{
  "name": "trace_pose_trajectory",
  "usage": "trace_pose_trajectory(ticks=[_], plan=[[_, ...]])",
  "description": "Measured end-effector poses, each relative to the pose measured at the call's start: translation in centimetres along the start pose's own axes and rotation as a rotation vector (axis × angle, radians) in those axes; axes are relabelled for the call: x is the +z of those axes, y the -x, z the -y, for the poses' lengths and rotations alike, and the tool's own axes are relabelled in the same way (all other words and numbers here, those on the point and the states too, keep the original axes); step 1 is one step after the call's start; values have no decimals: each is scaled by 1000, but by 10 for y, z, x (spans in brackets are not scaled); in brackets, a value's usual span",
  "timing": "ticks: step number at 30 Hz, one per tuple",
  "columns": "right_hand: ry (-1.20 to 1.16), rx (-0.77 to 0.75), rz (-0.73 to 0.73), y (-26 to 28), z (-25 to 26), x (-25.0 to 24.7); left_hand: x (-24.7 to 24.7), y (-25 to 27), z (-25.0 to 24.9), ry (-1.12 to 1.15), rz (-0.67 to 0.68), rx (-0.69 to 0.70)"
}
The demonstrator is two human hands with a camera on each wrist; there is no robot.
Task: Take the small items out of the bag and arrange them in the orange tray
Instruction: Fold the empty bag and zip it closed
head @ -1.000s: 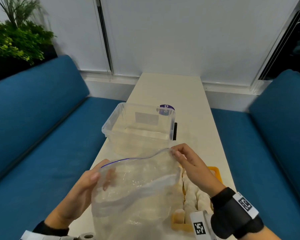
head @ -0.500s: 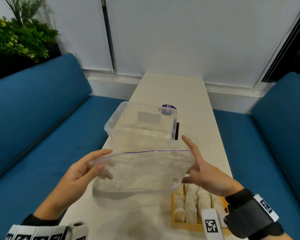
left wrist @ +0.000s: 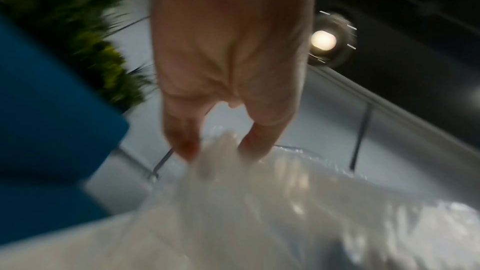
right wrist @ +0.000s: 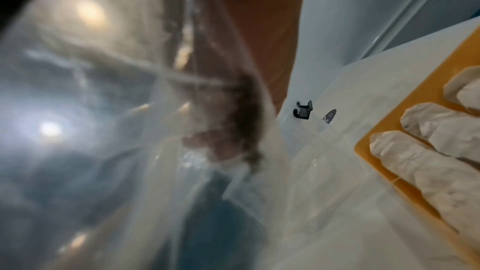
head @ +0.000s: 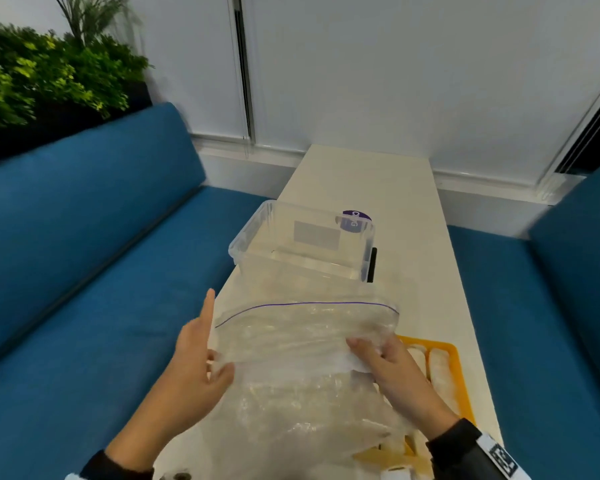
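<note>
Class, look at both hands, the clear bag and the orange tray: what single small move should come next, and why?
Probably lay the clear bag aside on the table. It looks empty and crumpled, the left hand and right hand both hold it, and it covers part of the orange tray, where pale wrapped items already lie in rows.

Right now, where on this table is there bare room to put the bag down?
Bare tabletop runs beyond the clear bin to the wall, plus a strip right of it. Near the hands it is crowded: the bag overlaps the orange tray.
</note>
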State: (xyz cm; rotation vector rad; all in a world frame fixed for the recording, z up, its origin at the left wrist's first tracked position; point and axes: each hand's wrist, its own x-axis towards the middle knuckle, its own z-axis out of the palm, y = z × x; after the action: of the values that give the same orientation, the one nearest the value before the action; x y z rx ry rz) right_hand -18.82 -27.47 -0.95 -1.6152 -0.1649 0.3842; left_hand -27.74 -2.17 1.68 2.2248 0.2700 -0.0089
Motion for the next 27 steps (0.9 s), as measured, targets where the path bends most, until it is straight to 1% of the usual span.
trace_pose_trajectory(ticks=[1, 2, 3, 5, 6, 7, 9, 11, 13, 14, 15, 16, 17, 18, 19, 21, 22, 23, 24, 25, 27], plan=[[17, 4, -2, -1, -1, 1, 2, 4, -4, -100, -17, 47], [35, 3, 15, -1, -1, 3, 5, 8, -9, -172, 12, 112], [51, 4, 51, -2, -1, 5, 8, 11, -13, -249, 71, 176], [7, 29, 169, 1, 4, 12, 23, 15, -21, -454, 169, 306], [-52, 47, 231, 3, 8, 17, 31, 15, -24, -521, 186, 342], [-97, 33, 288, 5, 13, 21, 40, 14, -22, -547, 182, 346], [-143, -48, 325, 8, 21, 24, 51, 9, -14, -513, 103, 314], [-172, -129, 312, 8, 22, 22, 51, 9, -10, -369, 6, 243], [-148, -227, 265, 10, 21, 22, 45, 11, -12, -150, -56, 158], [-67, -312, 226, 13, 17, 22, 43, 11, -14, -13, -91, 100], [78, -425, 175, 16, 13, 25, 41, 13, -15, 149, -117, 18], [254, -543, 153, 20, 9, 31, 40, 13, -16, 347, -132, -71], [436, -646, 164, 23, 4, 36, 39, 12, -15, 570, -114, -153], [582, -728, 212, 25, -3, 41, 40, 12, -17, 801, -61, -219], [662, -766, 275, 27, -8, 45, 42, 14, -19, 1050, -3, -267], [650, -735, 418, 34, -6, 54, 44, 15, -24, 1438, 72, -397], [625, -710, 474, 37, -4, 58, 45, 16, -27, 1559, 75, -459], [618, -680, 500, 39, -4, 60, 46, 17, -28, 1643, 58, -495], [622, -670, 502, 39, -3, 62, 46, 18, -31, 1682, 37, -488], [617, -690, 481, 37, -5, 63, 46, 20, -35, 1670, 13, -458], [578, -703, 385, 32, -6, 63, 48, 25, -39, 1522, -24, -357]])
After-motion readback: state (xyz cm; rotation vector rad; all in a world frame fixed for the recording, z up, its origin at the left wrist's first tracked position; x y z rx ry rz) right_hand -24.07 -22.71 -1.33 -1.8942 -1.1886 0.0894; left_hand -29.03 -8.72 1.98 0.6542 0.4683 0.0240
